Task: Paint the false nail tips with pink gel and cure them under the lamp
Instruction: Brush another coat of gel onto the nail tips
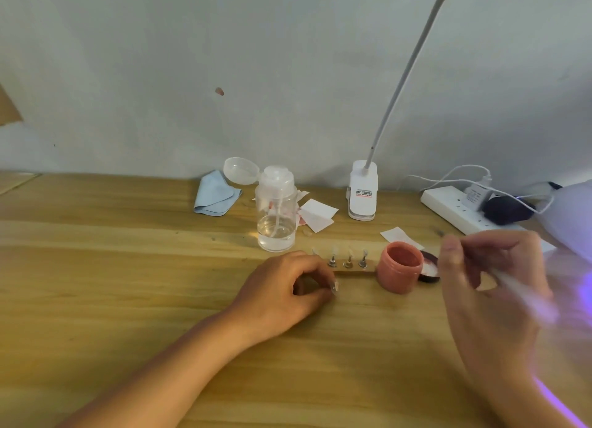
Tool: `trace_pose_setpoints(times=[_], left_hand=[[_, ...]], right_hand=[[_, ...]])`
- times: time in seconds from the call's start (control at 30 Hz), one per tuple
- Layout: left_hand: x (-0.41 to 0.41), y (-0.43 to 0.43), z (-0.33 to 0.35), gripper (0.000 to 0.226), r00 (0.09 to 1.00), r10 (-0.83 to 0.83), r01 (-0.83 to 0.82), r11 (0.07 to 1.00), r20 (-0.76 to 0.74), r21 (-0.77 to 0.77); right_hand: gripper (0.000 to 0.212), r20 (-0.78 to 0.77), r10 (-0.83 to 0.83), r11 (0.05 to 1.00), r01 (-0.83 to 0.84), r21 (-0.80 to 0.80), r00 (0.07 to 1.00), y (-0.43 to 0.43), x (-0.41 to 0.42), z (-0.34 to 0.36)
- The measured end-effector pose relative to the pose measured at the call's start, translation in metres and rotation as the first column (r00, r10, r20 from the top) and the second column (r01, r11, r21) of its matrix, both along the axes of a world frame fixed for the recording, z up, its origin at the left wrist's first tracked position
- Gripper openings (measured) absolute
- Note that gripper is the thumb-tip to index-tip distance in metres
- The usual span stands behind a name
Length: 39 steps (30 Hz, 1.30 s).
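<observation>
A wooden strip (352,270) lies on the table and carries several clear false nail tips (349,255) on small metal stands. My left hand (288,286) rests at the strip's left end with its fingers curled over it. Right of the strip stands an open pink gel jar (400,265), and its dark lid (429,269) lies beside it. My right hand (490,277) holds a thin white brush (525,294), blurred, above the table to the right of the jar. The curing lamp (573,216) glows violet at the right edge.
A clear pump bottle (276,212) stands behind the strip, with a blue cloth (216,193) and white paper squares (317,214) near the wall. A clip-on desk lamp (362,190) rises at the back. A white power strip (458,208) with cables lies at the right rear.
</observation>
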<state>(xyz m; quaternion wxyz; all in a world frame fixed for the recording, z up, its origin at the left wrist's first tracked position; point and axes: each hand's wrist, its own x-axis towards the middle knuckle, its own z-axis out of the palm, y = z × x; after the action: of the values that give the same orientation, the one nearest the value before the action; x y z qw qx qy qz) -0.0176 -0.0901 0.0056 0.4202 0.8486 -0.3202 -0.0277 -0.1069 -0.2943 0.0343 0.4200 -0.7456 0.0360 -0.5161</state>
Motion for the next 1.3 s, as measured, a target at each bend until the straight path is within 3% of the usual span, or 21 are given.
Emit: trace_pose_setpoints(times=[0.13,0.27,0.4,0.57,0.83,1.3], left_hand=[[0.002,0.000,-0.002,0.012,1.000,0.004,-0.004,1.000,-0.002,0.002],[0.002,-0.002,-0.003,0.020,1.000,0.023,-0.023,1.000,-0.001,0.003],[0.002,-0.001,-0.003,0.019,1.000,0.020,-0.020,1.000,0.014,0.009],[0.002,-0.001,-0.003,0.013,1.000,0.016,-0.016,1.000,0.004,-0.009],[0.000,-0.002,-0.001,0.019,0.999,0.030,-0.030,0.999,0.011,-0.025],[-0.001,-0.001,0.000,0.017,0.999,0.023,-0.023,1.000,0.023,-0.016]], right_hand=[[0.015,0.072,0.089,0.988,-0.097,0.117,0.993,0.019,-0.001,0.002],[0.010,-0.060,0.437,0.874,-0.408,0.264,0.897,0.047,-0.007,-0.019],[0.005,-0.152,0.578,0.763,-0.465,0.449,0.802,0.046,-0.008,-0.020],[0.010,-0.227,0.564,0.743,-0.369,0.558,0.794,0.040,-0.006,-0.019],[0.011,-0.381,0.517,0.831,-0.344,0.437,0.767,0.046,-0.006,-0.018],[0.014,-0.428,0.450,0.879,-0.302,0.369,0.784,0.043,-0.005,-0.021]])
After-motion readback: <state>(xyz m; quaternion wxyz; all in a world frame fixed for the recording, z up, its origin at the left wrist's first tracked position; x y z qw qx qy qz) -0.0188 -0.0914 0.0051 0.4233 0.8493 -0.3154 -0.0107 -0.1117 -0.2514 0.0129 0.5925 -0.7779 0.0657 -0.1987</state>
